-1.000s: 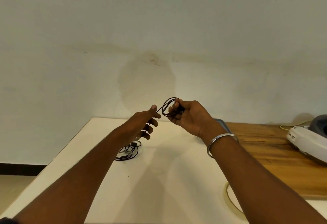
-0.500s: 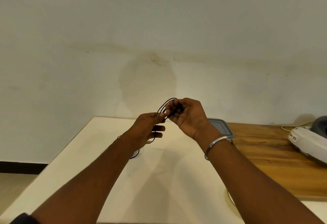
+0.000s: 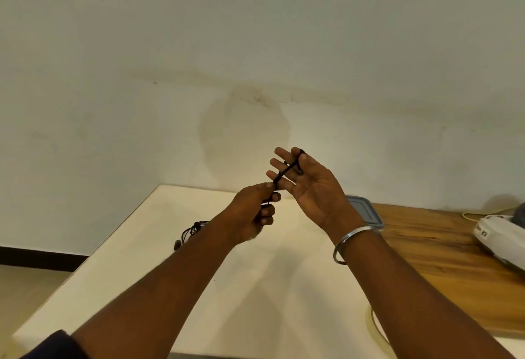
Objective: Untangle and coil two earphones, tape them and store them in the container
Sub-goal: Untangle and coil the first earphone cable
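Note:
A black earphone cord [image 3: 287,170] stretches between my two hands, raised above the white table [image 3: 142,259]. My right hand [image 3: 309,185] is spread, palm toward me, with the cord looped around thumb and forefinger. My left hand [image 3: 254,211] pinches the cord's lower end just below the right fingers. A second black earphone [image 3: 190,232] lies bunched on the table, partly hidden behind my left forearm. The grey-lidded container [image 3: 366,212] sits behind my right wrist, mostly hidden.
A wooden board [image 3: 443,248] covers the table's right part. A white and grey device [image 3: 502,233] with a pale cable rests at the far right. A thin curved ring [image 3: 376,327] lies near my right forearm. The wall stands close behind the table.
My right hand has opened its fingers and turned palm toward me, with the cord now pulled taut across it. My left hand moved up under the right fingers. The view shifted, showing the second earphone.

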